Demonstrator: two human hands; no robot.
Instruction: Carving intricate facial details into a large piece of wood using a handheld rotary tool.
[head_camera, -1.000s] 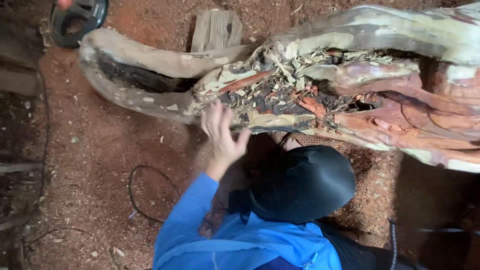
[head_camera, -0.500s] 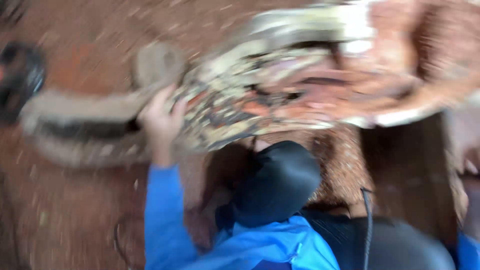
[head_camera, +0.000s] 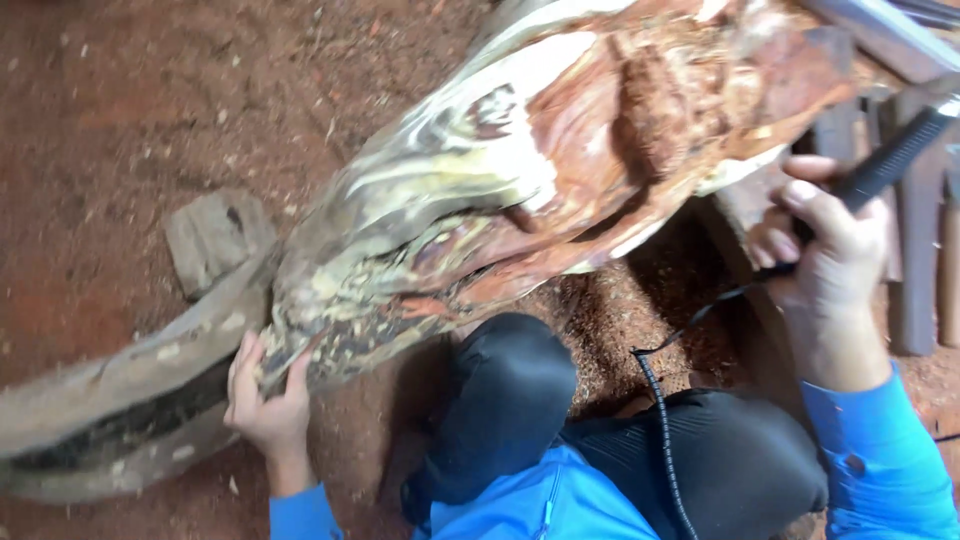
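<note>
You kneel on red-brown dirt floor (head_camera: 130, 110), sawdust and chips scattered across it. Grey wood block (head_camera: 217, 238) at 9 o'clock. Grey planks (head_camera: 915, 250) at 3 o'clock. Even, soft light.

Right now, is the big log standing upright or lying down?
Lying down. The log stretches slantwise across the red ground; the left hand grips its lower edge, and the right hand holds a black tool.
</note>
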